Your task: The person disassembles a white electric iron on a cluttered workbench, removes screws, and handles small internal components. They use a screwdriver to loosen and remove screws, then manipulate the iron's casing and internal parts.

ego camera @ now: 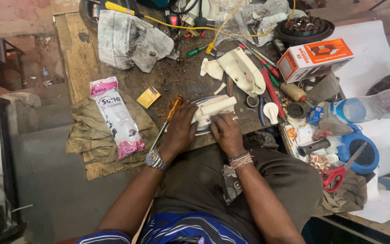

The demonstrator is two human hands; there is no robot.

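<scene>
- The left hand (179,131) rests palm-down on the near-left side of the electric iron (208,118), fingers bent over its metal edge; it presses rather than closes, so the grip is a loose hold on the iron's rim.
- A steel wristwatch (155,160) sits on that wrist.
- The right hand (226,132) lies flat on the iron's near-right side, fingers spread and pointing toward the far edge of the bench (75,58); it steadies the iron without closing round it.
- Thread and bead bracelets (240,160) circle the right wrist.
- The iron lies at the near edge of the bench, about midway along it, with a cream plastic handle part (217,106) across its top.
- An orange-handled screwdriver (169,118) lies just left of the left hand, its shaft running toward the near edge.
- A cream plastic cover (242,72) lies beyond the iron, near the middle of the bench.
- A pink and white packet (116,117) lies on an olive cloth (86,131) at the near-left corner.
- Crumpled newspaper (129,40) sits at the far-left part of the bench.
- A small yellow card (148,96) lies between the packet and the iron.
- An orange and white carton (314,58) stands toward the far-right side.
- A clear plastic bottle (371,106) lies on its side at the right edge.
- Red-handled scissors (337,174) lie near the right, beside a blue round casing (362,156).
</scene>
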